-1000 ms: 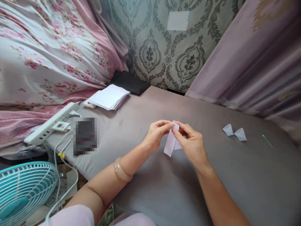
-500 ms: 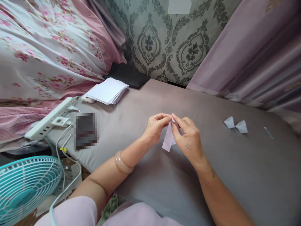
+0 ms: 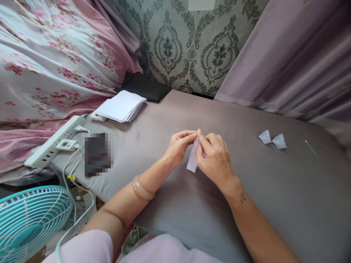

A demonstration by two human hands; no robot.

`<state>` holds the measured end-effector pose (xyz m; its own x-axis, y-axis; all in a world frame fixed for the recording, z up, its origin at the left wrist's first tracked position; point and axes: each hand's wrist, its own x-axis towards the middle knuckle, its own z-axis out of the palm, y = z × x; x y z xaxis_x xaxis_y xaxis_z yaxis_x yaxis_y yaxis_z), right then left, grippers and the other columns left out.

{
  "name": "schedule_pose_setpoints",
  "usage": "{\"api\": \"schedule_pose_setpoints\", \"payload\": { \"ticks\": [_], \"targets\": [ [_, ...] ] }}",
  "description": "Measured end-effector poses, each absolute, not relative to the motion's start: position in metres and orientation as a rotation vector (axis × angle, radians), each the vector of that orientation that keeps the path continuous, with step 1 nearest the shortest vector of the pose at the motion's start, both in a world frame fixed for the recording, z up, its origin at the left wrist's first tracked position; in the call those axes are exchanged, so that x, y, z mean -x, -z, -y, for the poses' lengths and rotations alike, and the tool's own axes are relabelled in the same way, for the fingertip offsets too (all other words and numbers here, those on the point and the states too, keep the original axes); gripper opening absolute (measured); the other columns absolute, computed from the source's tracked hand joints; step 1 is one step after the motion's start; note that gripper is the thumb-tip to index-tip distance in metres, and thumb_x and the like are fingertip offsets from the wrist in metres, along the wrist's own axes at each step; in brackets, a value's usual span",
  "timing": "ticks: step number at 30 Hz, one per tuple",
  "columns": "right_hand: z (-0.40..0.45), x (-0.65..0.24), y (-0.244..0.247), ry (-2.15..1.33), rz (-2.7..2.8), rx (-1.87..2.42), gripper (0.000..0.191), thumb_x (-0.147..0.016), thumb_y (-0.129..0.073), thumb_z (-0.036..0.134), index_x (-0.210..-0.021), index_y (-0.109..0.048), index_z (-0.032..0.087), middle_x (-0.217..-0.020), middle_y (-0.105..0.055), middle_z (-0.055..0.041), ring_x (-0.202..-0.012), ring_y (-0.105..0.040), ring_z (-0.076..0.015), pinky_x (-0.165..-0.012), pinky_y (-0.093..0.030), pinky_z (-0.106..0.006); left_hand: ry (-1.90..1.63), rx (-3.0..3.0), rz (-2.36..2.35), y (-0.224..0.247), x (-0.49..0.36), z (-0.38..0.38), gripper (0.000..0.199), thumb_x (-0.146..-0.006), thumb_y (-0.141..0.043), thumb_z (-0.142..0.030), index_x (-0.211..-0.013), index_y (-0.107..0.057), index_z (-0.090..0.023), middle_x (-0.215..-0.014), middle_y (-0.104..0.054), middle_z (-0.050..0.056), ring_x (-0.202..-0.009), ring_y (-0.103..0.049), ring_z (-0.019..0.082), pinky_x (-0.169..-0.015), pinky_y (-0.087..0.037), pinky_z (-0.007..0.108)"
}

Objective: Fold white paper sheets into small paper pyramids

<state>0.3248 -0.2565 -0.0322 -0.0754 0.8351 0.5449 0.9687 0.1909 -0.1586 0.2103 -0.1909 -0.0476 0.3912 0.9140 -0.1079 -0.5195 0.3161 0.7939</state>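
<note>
Between my fingers hangs a narrow strip of pale folded paper (image 3: 192, 160), its lower end loose above the grey cloth. My left hand (image 3: 177, 146) pinches the strip's upper end between thumb and finger. My right hand (image 3: 215, 157) grips the same end from the other side, thumb and forefinger pressed together and the other fingers curled. The fingers hide the top of the paper. To the right lies a white folded paper bow (image 3: 272, 140), apart from both hands, and beyond it a thin stick (image 3: 310, 147).
A stack of white paper (image 3: 122, 105) lies at the back left before a black folded item (image 3: 148, 87). At left are a power strip (image 3: 41, 149) with cables, a pixelated dark object (image 3: 97, 153) and a turquoise fan (image 3: 30, 223). The grey-covered surface (image 3: 274, 204) extends right.
The view has shifted slightly. Both hands stay pinched at the paper's top, with the right forefinger a little straighter. The second paper flap behind the strip is now mostly hidden by my right hand.
</note>
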Motion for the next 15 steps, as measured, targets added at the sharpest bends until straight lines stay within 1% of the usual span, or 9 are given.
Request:
{"api": "schedule_pose_setpoints", "payload": {
  "ticks": [4, 7, 9, 11, 13, 15],
  "targets": [
    [0.257, -0.324, 0.033, 0.377, 1.977, 1.727, 0.050, -0.088, -0.039, 0.017, -0.135, -0.053, 0.014, -0.088, -0.057, -0.0116, -0.084, -0.047, -0.0249, -0.074, -0.043, -0.040, -0.965, -0.737, -0.604, 0.048, -0.210, 0.189, 0.014, -0.066, -0.081, -0.023, -0.076, -0.076, -0.014, -0.074, -0.069, 0.004, -0.073, -0.060, 0.011, -0.080, -0.043, 0.028],
    [0.259, -0.325, 0.031, 0.277, 1.978, 1.745, 0.052, -0.086, -0.039, 0.017, -0.136, -0.052, 0.013, -0.092, -0.057, -0.0126, -0.087, -0.047, -0.0258, -0.077, -0.044, -0.041, -0.906, -0.679, -0.580, 0.049, -0.211, 0.188, 0.016, -0.065, -0.082, -0.023, -0.077, -0.076, -0.014, -0.077, -0.070, 0.004, -0.075, -0.061, 0.012, -0.082, -0.043, 0.029],
    [0.259, -0.328, 0.029, 0.104, 1.947, 1.720, 0.053, -0.086, -0.038, 0.016, -0.137, -0.053, 0.014, -0.094, -0.057, -0.0120, -0.090, -0.048, -0.0253, -0.081, -0.045, -0.041, -0.876, -0.649, -0.568, 0.049, -0.212, 0.186, 0.017, -0.065, -0.083, -0.024, -0.077, -0.076, -0.014, -0.077, -0.070, 0.004, -0.075, -0.062, 0.012, -0.081, -0.044, 0.029],
    [0.258, -0.333, 0.027, -0.139, 1.865, 1.667, 0.051, -0.087, -0.037, 0.018, -0.135, -0.055, 0.018, -0.095, -0.057, -0.0097, -0.094, -0.051, -0.0237, -0.085, -0.045, -0.040, -0.866, -0.645, -0.573, 0.050, -0.212, 0.186, 0.017, -0.063, -0.084, -0.023, -0.075, -0.075, -0.014, -0.076, -0.070, 0.004, -0.073, -0.061, 0.012, -0.080, -0.044, 0.029],
    [0.256, -0.340, 0.024, -0.439, 1.706, 1.612, 0.046, -0.090, -0.039, 0.024, -0.130, -0.060, 0.022, -0.095, -0.060, -0.0071, -0.095, -0.055, -0.0213, -0.088, -0.046, -0.039, -0.878, -0.647, -0.598, 0.049, -0.213, 0.186, 0.018, -0.061, -0.085, -0.022, -0.073, -0.075, -0.013, -0.074, -0.070, 0.004, -0.071, -0.061, 0.011, -0.078, -0.045, 0.028],
    [0.252, -0.346, 0.022, -0.748, 1.436, 1.548, 0.040, -0.092, -0.042, 0.034, -0.120, -0.067, 0.021, -0.094, -0.065, -0.0065, -0.091, -0.060, -0.0197, -0.086, -0.048, -0.038, -0.888, -0.654, -0.626, 0.049, -0.213, 0.187, 0.018, -0.060, -0.085, -0.022, -0.072, -0.075, -0.013, -0.071, -0.069, 0.004, -0.069, -0.060, 0.011, -0.077, -0.045, 0.029]
  ]
}}
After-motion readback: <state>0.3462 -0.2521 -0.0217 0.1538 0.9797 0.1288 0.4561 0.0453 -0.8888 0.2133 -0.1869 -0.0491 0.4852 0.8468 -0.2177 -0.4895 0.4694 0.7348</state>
